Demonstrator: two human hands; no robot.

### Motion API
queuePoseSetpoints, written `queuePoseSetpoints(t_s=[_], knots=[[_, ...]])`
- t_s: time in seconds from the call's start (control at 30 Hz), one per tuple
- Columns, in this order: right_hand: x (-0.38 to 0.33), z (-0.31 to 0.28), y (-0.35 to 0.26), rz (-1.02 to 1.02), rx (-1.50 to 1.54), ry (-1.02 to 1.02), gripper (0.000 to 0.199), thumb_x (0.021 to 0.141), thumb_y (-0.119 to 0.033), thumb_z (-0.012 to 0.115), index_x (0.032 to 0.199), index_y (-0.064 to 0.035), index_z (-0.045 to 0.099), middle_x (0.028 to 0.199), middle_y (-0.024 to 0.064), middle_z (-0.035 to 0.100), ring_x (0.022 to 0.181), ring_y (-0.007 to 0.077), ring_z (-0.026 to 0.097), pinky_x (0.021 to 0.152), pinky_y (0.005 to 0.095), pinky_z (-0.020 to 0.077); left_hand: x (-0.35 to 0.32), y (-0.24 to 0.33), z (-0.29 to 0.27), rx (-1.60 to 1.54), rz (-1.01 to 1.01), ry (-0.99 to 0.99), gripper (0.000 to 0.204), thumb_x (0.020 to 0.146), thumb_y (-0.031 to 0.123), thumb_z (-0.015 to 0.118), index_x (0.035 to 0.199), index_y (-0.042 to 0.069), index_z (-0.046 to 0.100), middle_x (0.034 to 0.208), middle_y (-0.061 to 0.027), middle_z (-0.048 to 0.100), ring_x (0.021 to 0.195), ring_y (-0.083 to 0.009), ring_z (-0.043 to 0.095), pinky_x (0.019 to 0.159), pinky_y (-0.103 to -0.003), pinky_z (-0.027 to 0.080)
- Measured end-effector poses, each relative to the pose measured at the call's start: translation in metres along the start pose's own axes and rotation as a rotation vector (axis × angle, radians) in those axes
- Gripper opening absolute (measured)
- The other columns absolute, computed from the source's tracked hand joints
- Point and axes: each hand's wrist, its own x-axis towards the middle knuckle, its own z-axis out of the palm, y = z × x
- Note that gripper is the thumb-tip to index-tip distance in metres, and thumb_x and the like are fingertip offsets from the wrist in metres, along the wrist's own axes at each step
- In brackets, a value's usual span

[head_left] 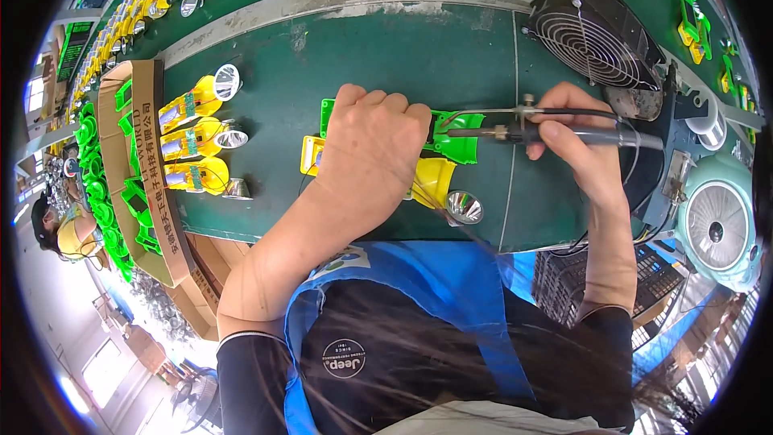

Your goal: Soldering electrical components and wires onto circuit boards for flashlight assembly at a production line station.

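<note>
Here the green work table [451,56] carries everything; at its far right stands a black grille fan [594,32], and a pale round fan [719,221] sits nearer the person; on the left a cardboard box [149,153] holds green plastic parts, with three finished yellow torches [197,141] lying just beside it; the left hand [372,149] lies palm down, fingers curled, pressing on a green and yellow torch housing [443,157] near the table's front edge, covering most of it; the right hand [576,133] is closed around the grip of a soldering iron [564,135], whose tip points left toward the green shell; a loose silver reflector [464,207] lies just in front, joined by thin wires. The housing looks light, stiff, thin-walled plastic, likely to skate on the smooth mat, so a flat press over its body seems the sound hold; the wires and fresh joints are probably fragile; the iron should be held only by its insulated grip.
</note>
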Motion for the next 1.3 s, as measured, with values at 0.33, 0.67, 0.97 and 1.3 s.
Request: queuePoseSetpoints(t_s=[0.33, 0.67, 0.97, 1.3], knots=[[0.022, 0.008, -0.016, 0.079, -0.182, -0.123, 0.021, 0.08, -0.018, 0.068, 0.086, 0.0004, 0.06, 0.072, 0.0049, 0.064, 0.063, 0.0081, 0.06, 0.059, 0.0215, 0.0474, 0.0, 0.002, -0.001, 0.032, 0.007, -0.003, 0.009, 0.077, 0.009, 0.061, 0.069, 0.008, 0.058, 0.067, -0.0058, 0.057, 0.07, -0.0234, 0.059, 0.073, -0.036, 0.042], [0.035, 0.011, -0.041, -0.052, -0.454, -0.263, 0.023, 0.078, -0.018, 0.069, 0.083, 0.0006, 0.057, 0.07, 0.0025, 0.059, 0.061, 0.009, 0.059, 0.054, 0.0223, 0.0446, 0.002, 0.002, -0.003, 0.056, -0.029, -0.079, 0.003, 0.073, 0.009, 0.061, 0.075, 0.01, 0.062, 0.074, -0.0058, 0.062, 0.078, -0.0201, 0.063, 0.078, -0.034, 0.041], [-0.096, -0.027, -0.028, -0.509, -0.364, 0.615, 0.03, 0.084, -0.021, 0.067, 0.094, 0.0035, 0.054, 0.083, 0.0155, 0.062, 0.068, 0.0177, 0.062, 0.067, 0.0283, 0.0507, 0.004, 0.004, 0.0, 0.018, 0.054, 0.038, 0.009, 0.078, 0.011, 0.056, 0.069, 0.01, 0.058, 0.068, -0.0066, 0.058, 0.072, -0.0242, 0.061, 0.073, -0.037, 0.042], [-0.093, -0.032, -0.014, -0.298, -1.128, 0.966, 0.019, 0.076, -0.012, 0.074, 0.09, -0.0043, 0.063, 0.077, 0.0113, 0.065, 0.065, 0.0226, 0.063, 0.062, 0.0342, 0.0488, -0.002, 0.0, -0.004, -0.025, 0.001, 0.02, 0.009, 0.08, 0.01, 0.058, 0.071, 0.008, 0.057, 0.067, -0.0071, 0.056, 0.071, -0.0258, 0.058, 0.071, -0.039, 0.04]])
